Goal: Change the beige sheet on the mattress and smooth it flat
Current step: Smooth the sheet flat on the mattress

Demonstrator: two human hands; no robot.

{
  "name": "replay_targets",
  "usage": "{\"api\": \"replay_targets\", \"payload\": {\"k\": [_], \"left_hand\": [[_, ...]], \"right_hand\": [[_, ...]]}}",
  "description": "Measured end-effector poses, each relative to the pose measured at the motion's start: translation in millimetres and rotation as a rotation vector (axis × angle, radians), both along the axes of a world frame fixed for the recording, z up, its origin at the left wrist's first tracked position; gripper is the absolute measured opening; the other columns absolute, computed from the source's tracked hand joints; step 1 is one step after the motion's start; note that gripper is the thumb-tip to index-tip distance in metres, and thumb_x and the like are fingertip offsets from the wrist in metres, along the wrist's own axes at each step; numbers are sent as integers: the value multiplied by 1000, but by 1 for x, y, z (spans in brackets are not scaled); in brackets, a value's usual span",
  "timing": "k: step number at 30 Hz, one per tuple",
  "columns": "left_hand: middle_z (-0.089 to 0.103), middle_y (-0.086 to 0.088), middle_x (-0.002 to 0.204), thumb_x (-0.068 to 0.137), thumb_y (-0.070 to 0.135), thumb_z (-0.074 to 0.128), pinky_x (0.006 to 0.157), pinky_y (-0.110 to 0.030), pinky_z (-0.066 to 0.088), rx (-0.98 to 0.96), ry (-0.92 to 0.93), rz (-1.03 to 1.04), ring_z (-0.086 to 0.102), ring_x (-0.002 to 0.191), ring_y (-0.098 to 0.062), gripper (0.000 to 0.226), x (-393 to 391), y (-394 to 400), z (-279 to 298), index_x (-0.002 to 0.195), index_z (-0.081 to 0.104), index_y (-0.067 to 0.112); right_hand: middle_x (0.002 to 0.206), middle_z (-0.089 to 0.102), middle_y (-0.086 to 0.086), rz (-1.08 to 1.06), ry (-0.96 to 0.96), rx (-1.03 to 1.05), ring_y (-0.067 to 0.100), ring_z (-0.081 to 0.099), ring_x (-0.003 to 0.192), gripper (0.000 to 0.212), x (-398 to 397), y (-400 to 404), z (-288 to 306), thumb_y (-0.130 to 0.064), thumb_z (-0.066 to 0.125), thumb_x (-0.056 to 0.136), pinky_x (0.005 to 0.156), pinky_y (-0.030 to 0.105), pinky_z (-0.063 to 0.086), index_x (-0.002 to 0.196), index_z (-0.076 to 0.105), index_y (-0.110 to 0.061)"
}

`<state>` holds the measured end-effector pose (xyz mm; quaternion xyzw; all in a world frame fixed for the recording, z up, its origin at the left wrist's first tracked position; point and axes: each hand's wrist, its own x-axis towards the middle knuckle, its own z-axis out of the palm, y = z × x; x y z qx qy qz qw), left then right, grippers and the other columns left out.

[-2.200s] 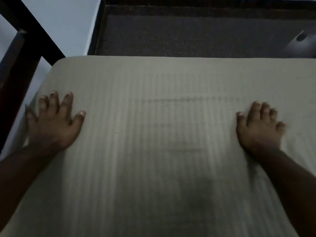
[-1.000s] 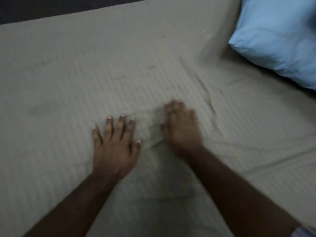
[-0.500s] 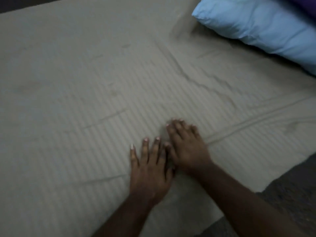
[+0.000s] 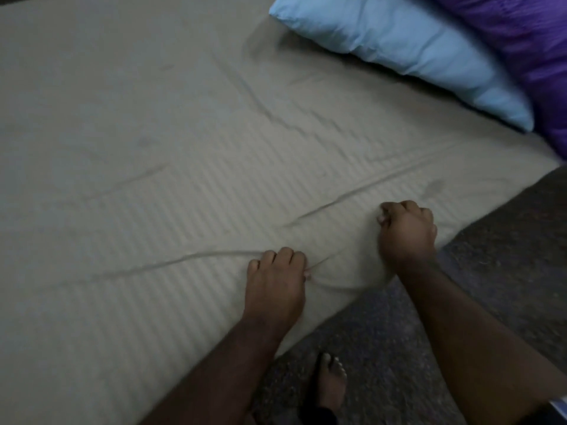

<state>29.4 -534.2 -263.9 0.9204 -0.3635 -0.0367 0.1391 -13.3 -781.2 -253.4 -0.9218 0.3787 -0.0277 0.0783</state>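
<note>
The beige striped sheet (image 4: 159, 124) covers the mattress and shows long creases running toward my hands. My left hand (image 4: 276, 280) sits near the mattress's near edge with its fingers curled, pinching a fold of the sheet. To its right, my right hand (image 4: 406, 233) is curled into the sheet close to the same edge, gripping the fabric. A bulge of loose sheet lies between the two hands.
A light blue pillow (image 4: 408, 53) lies at the upper right on the sheet, with a purple pillow (image 4: 527, 56) beside it. Dark carpet (image 4: 506, 256) runs along the near edge. My bare foot (image 4: 331, 384) stands on it.
Both hands slid back toward the near edge and apart. Their flat fingers have curled into the sheet, and new creases stretch away from them.
</note>
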Motion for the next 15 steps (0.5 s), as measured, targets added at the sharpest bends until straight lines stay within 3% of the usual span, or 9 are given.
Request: {"api": "replay_targets", "payload": {"k": [2,6,11,13,15], "left_hand": [[55,2,83,88,29,55,67,-39,42,-51,2,-15,57,77,-27,6,-8,-8,-2,83,56,25],[56,3,85,94,31,47,71,-39,43,-99,60,-43,57,81,-24,15,-20,-5,1,87,58,25],[65,9,102,94,39,52,80,-40,40,-109,25,60,58,96,-22,22,-5,4,12,101,69,27],[65,7,111,93,41,51,87,-43,39,-103,-10,194,57,105,-24,28,-3,14,14,108,69,27],[65,4,109,92,44,53,87,-44,39,-117,-16,159,57,102,-25,29,-19,17,16,106,69,25]], "right_hand": [[97,66,18,60,-36,28,44,58,91,28,-6,-19,-6,-14,51,89,80,47,51,105,73,-9],[84,63,21,77,-161,53,44,60,79,30,-40,-27,-7,-13,48,82,74,47,54,98,73,-7],[102,63,16,128,-292,-29,42,57,93,33,-15,-11,8,-23,52,82,77,49,52,108,70,-15],[117,65,14,344,-306,121,39,60,105,38,10,19,4,-25,49,86,89,48,53,117,68,-15],[133,63,13,602,-182,229,33,59,122,44,26,45,-11,-32,45,92,104,45,48,128,65,-15]]}}
